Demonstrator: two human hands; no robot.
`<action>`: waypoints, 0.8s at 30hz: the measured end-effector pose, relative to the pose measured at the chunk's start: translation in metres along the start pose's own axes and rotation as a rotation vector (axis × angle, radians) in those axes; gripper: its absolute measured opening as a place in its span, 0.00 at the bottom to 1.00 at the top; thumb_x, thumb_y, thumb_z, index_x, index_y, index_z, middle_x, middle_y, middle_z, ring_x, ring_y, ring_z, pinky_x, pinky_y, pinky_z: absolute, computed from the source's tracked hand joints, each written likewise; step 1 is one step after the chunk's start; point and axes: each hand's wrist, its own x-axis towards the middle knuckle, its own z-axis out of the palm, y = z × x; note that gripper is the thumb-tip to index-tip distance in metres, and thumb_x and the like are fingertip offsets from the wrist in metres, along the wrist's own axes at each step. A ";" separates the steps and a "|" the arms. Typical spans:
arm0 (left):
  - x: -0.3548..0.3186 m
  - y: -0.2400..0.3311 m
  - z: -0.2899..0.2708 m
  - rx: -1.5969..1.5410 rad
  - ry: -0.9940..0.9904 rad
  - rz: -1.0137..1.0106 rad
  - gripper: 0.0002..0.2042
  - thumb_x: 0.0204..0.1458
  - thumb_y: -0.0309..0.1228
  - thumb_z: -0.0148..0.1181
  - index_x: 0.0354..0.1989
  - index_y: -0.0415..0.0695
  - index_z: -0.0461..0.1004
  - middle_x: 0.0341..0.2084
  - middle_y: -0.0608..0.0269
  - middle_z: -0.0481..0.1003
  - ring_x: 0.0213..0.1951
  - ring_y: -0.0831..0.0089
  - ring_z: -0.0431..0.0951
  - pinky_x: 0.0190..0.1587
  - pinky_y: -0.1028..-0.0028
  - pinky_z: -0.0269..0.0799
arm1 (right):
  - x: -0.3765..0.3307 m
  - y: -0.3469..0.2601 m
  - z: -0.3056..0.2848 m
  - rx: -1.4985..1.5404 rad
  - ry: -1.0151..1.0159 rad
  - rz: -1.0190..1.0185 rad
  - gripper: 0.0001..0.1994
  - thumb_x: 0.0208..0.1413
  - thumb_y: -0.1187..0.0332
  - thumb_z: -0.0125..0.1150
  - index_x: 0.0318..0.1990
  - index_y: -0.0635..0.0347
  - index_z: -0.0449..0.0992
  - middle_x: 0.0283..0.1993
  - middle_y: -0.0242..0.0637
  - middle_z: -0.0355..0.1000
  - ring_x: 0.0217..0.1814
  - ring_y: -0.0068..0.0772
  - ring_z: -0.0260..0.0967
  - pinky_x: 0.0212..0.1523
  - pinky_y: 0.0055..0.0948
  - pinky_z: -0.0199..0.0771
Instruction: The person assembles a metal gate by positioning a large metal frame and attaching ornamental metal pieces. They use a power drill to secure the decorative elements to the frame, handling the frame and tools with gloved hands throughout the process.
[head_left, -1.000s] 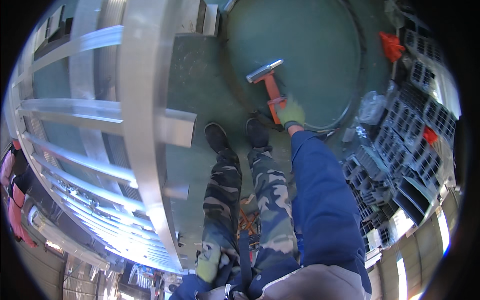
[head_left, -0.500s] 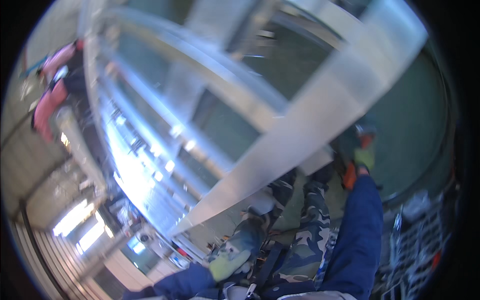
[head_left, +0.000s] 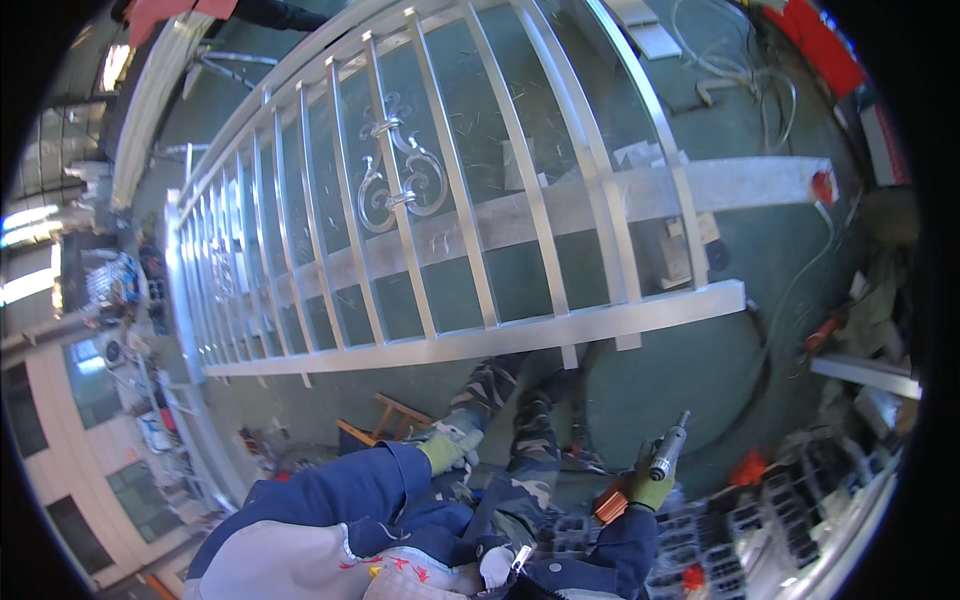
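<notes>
Steel-headed hammer (head_left: 668,448) in the gloved right hand (head_left: 650,488) (grip closed on it), left hand (head_left: 447,450) loosely curled, empty.

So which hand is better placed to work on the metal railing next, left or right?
Probably the right hand: it already grips the hammer with its head raised toward the railing. The left hand is empty and rests by the knee, though closer to the bottom rail.

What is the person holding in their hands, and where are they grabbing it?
The right hand grips a slim grey hand tool round its lower body, tip pointing up. The left hand holds nothing; it rests by the camouflage trouser leg.
</notes>
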 end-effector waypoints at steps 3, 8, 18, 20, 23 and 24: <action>-0.024 0.019 -0.021 -0.125 -0.008 0.082 0.32 0.63 0.67 0.47 0.37 0.51 0.87 0.20 0.67 0.77 0.23 0.73 0.76 0.27 0.71 0.72 | -0.015 -0.052 -0.048 -0.192 0.024 -0.081 0.23 0.58 0.57 0.70 0.55 0.63 0.77 0.50 0.50 0.80 0.49 0.52 0.80 0.52 0.42 0.76; -0.047 0.029 -0.059 -0.423 0.027 0.095 0.36 0.60 0.70 0.48 0.34 0.49 0.88 0.21 0.65 0.76 0.23 0.72 0.73 0.27 0.70 0.70 | -0.045 -0.171 -0.080 -0.348 0.007 -0.629 0.19 0.53 0.69 0.66 0.53 0.63 0.79 0.61 0.51 0.74 0.64 0.55 0.71 0.61 0.40 0.72; -0.016 -0.019 -0.178 -0.921 -0.017 0.163 0.33 0.61 0.66 0.53 0.30 0.46 0.85 0.17 0.70 0.69 0.20 0.78 0.66 0.24 0.74 0.64 | -0.134 -0.439 0.030 -0.097 -0.448 -0.541 0.23 0.59 0.73 0.64 0.62 0.67 0.73 0.49 0.43 0.79 0.44 0.34 0.80 0.48 0.31 0.79; -0.004 -0.027 -0.207 -1.052 -0.104 0.132 0.31 0.61 0.64 0.55 0.29 0.45 0.85 0.16 0.70 0.68 0.20 0.78 0.66 0.23 0.75 0.63 | -0.134 -0.460 0.072 -0.177 -0.492 -0.846 0.25 0.55 0.76 0.68 0.61 0.66 0.73 0.48 0.42 0.79 0.47 0.33 0.80 0.50 0.31 0.79; 0.000 -0.001 -0.245 -1.097 -0.033 0.282 0.28 0.61 0.61 0.58 0.28 0.45 0.84 0.15 0.72 0.66 0.18 0.80 0.63 0.23 0.77 0.61 | -0.131 -0.485 0.120 -0.293 -0.533 -1.026 0.28 0.51 0.78 0.71 0.62 0.64 0.73 0.49 0.43 0.79 0.52 0.34 0.79 0.53 0.31 0.78; 0.002 0.003 -0.261 -1.117 -0.084 0.304 0.26 0.62 0.58 0.59 0.29 0.45 0.84 0.16 0.72 0.69 0.19 0.79 0.65 0.24 0.76 0.63 | -0.124 -0.485 0.138 -0.278 -0.585 -1.005 0.29 0.51 0.78 0.71 0.63 0.64 0.72 0.50 0.43 0.79 0.52 0.35 0.79 0.53 0.32 0.78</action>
